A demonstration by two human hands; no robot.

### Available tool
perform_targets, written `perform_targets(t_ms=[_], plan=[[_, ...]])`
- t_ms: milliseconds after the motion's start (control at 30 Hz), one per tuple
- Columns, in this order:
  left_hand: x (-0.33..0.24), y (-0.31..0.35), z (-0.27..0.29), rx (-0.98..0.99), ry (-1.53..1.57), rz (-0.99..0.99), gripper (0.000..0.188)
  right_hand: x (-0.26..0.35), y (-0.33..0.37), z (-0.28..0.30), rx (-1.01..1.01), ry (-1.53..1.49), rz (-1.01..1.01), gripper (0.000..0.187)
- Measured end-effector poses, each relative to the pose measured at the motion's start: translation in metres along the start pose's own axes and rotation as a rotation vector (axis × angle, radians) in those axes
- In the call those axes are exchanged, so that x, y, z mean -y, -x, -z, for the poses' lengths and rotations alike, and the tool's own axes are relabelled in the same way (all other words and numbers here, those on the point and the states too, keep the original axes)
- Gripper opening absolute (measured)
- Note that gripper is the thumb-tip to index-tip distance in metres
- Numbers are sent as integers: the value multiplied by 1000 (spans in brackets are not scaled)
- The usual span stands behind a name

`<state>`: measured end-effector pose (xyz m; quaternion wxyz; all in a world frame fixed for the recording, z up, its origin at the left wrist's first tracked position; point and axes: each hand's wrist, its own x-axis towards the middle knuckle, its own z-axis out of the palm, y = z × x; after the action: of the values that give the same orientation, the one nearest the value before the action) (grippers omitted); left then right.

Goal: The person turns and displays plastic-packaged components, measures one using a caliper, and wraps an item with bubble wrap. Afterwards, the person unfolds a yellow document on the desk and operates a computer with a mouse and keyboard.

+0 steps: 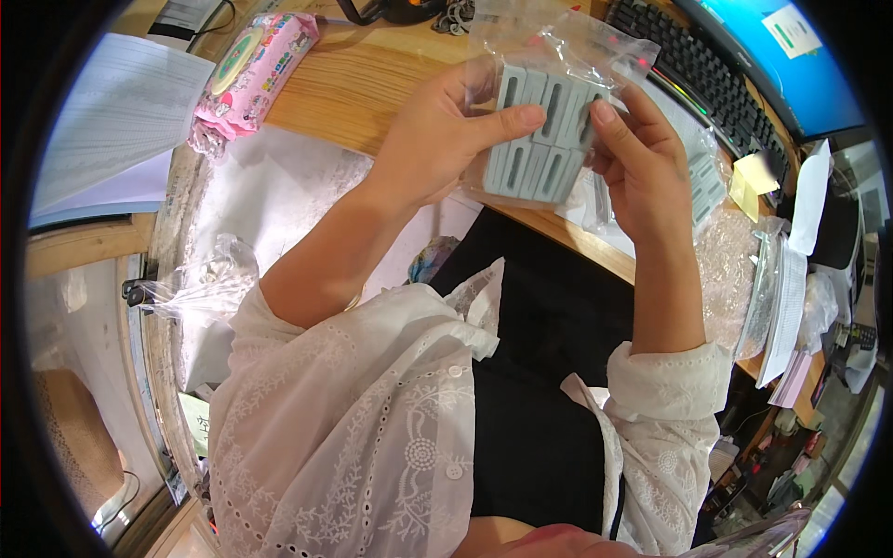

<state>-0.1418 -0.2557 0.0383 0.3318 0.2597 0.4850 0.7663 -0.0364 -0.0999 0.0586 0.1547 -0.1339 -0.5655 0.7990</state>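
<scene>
Between my two hands is a clear plastic bag (pixel 532 173) packed with several pale grey-green slotted plastic pieces in two rows. I hold it up over the front edge of the wooden desk. My left hand (pixel 456 121) grips its left side, the thumb lying across the front and the fingers behind. My right hand (pixel 642 149) grips the right side, its thumb on the front edge of the pieces. The bag's loose upper part stands crumpled above the pieces. Further right, partly behind my right hand, lies a second bag of similar grey-green pieces (pixel 707 186).
A pink wipes pack (pixel 256 70) sits on the wooden desk (pixel 326 84) at the left, near stacked papers (pixel 121 112). A black keyboard (pixel 698 79) and a monitor (pixel 791 56) stand at the far right. Yellow sticky notes (pixel 752 181) and bubble wrap (pixel 730 270) lie right of my right arm.
</scene>
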Motion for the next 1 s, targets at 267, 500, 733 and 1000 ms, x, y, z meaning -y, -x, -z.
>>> perform_targets(t_ms=[267, 500, 733, 1000], plan=[[7, 22, -2, 46, 315, 181, 25, -16, 44, 28, 91, -236, -261, 49], [3, 32, -14, 36, 517, 354, 35, -26, 96, 40, 100, -256, -450, 53], [13, 57, -34, -86, 907, 490, 47, -11, 97, 45, -196, -579, -216, 51], [22, 56, -48, 10, 656, 466, 39, 3, 91, 64, -40, -158, -84, 48]])
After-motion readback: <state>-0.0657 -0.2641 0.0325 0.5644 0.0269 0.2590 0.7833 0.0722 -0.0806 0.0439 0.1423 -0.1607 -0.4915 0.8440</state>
